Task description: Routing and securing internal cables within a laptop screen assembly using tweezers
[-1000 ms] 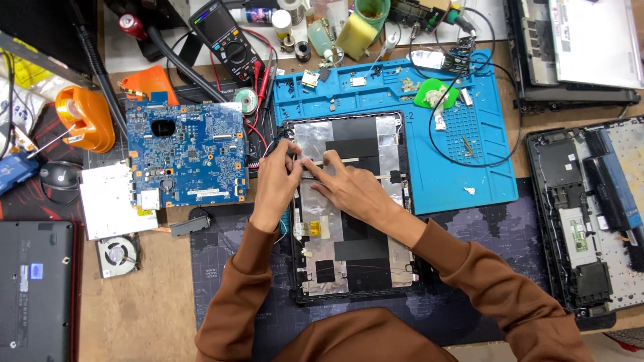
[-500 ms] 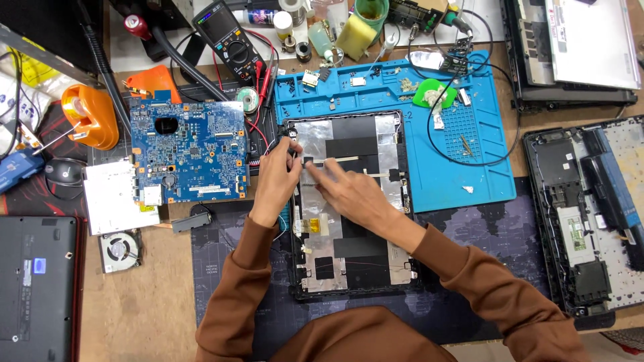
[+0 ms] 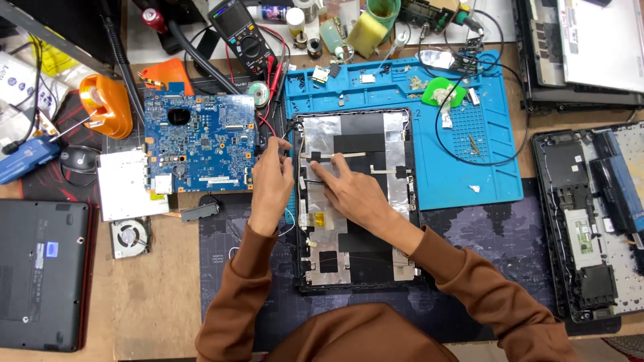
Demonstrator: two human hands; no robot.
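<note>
The opened laptop shell (image 3: 355, 201) lies stripped, its blue circuit board (image 3: 200, 143) already out, left of it. The left hand (image 3: 272, 184) pinches something small at the shell's left edge; what, I cannot tell. The right hand (image 3: 349, 191) presses extended fingers (image 3: 320, 171) flat on the foil, grasping nothing.

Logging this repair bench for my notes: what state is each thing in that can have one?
Laptop shell: opened, foil-lined inside facing up.
Left hand: pinching at the shell's left edge.
Right hand: fingers pressed flat on the foil.
Blue circuit board: removed, lying bare on the table.
Fan: taken out, loose.
Black laptop: closed.
Right-side laptop: opened, internals exposed.
</note>
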